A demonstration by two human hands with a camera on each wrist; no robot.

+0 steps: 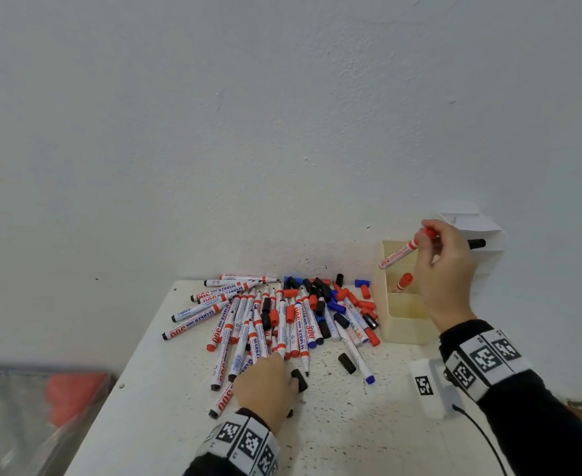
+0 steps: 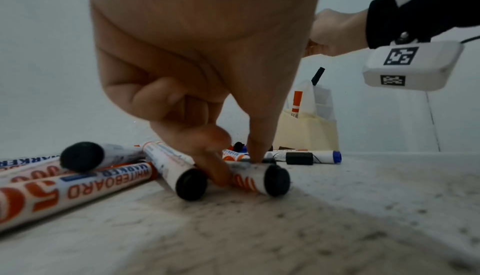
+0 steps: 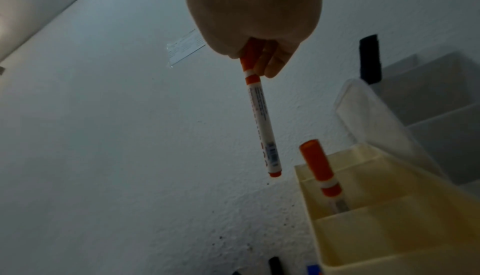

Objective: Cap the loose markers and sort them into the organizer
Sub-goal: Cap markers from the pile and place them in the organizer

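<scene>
A black-ended marker on the table is pinched by the left hand at the near edge of the pile. Right of the pile, one red marker stands in the cream organizer; most are left. Above the organizer, a capped red marker is gripped by its cap in the right hand, long axis steep, tail down.

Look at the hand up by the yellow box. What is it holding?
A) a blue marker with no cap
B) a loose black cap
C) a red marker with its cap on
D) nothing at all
C: the right hand pinches a capped red marker by its cap end, hanging it just above the yellow organizer, where another red marker already stands.
</scene>
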